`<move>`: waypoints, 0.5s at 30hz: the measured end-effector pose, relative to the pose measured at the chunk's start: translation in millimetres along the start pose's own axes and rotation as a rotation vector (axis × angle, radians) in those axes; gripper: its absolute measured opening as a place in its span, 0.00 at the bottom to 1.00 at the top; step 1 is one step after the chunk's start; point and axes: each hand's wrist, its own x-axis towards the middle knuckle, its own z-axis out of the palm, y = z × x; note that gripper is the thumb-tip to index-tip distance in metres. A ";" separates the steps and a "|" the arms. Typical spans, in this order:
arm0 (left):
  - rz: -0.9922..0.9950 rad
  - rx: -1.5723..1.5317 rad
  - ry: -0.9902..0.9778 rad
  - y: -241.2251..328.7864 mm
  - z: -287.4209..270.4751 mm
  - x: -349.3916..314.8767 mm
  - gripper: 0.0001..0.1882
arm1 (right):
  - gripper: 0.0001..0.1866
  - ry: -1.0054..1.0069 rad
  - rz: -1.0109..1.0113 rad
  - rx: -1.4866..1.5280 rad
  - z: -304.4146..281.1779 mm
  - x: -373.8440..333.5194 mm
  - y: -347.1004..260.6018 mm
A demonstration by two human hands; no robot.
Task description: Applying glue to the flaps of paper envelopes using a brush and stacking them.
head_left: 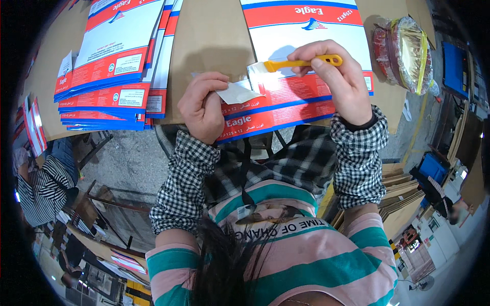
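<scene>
My right hand [339, 76] is closed around the yellow handle of a flat brush [288, 64]. Its pale, wide end points left, over a printed red, white and blue packaging sheet [306, 84]. Beside the sheet's left edge, my left hand [204, 107] is closed, pinching a pale paper flap [239, 94] with thumb and fingers. Whether this flap is part of the sheet or a separate piece, I cannot tell. The sheet lies on the brown table, its near red strip with a blue border reaching the table edge. The brush tip is close to the flap's upper side.
Stacks of similar printed sheets [104, 97] lie at the left of the brown table [199, 46]. At the right stands a plastic-wrapped tub [408, 53] with pale contents and yellow straps. Flat brown boards [400, 191] are piled at the right. Another person in stripes [51, 178] is at the left.
</scene>
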 end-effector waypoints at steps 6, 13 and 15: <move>0.009 -0.024 0.000 -3.9 0.3 -1.5 0.10 | 0.09 0.000 0.005 -0.038 1.5 5.3 4.4; 0.013 -0.018 0.016 -0.9 -0.6 -0.1 0.09 | 0.09 0.027 0.064 -0.012 3.6 7.5 12.5; 0.017 -0.014 0.014 -0.6 -1.0 0.5 0.09 | 0.09 0.023 0.042 -0.008 1.8 8.2 8.4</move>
